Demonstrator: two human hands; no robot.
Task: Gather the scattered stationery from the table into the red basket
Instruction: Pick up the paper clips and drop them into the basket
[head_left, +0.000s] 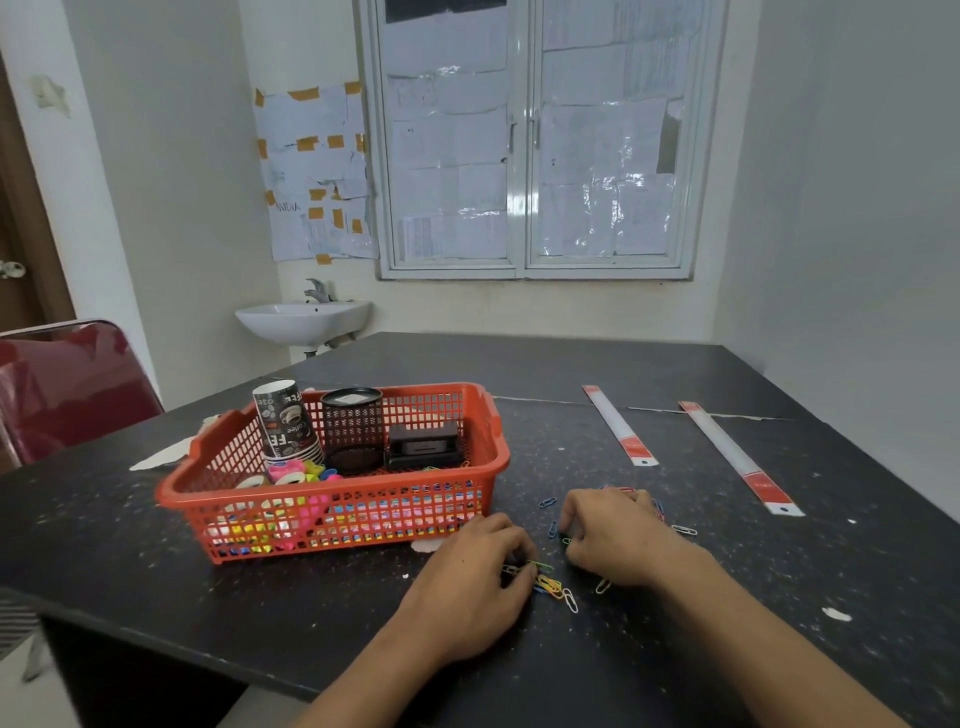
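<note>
- My left hand (467, 569) lies on the desk (675, 364) just off the near right corner of the red basket (496, 441). Its fingers are curled in and pinch a small bunch of coloured paper clips (550, 584).
- More clips lie loose on the desk at that hand's fingertips, between my two hands and around the right one.
- My right hand (615, 540) rests beside the left, knuckles up. Its fingers are bent with their tips down among the clips, and I cannot tell whether they hold any.
- The basket stands on the left part of the desk. Inside it, along the far wall, are a stack of paper cups (285, 421), a black mesh pen pot (353, 431) and a black boxy tool (423, 441). Bright small items (298, 473) are heaped at its near left.
- Towards the right edge of the desk, well apart from my hands, lie the left ruler (621, 426) and the right ruler (737, 457). Both are in sleeves, flat and roughly parallel.
</note>
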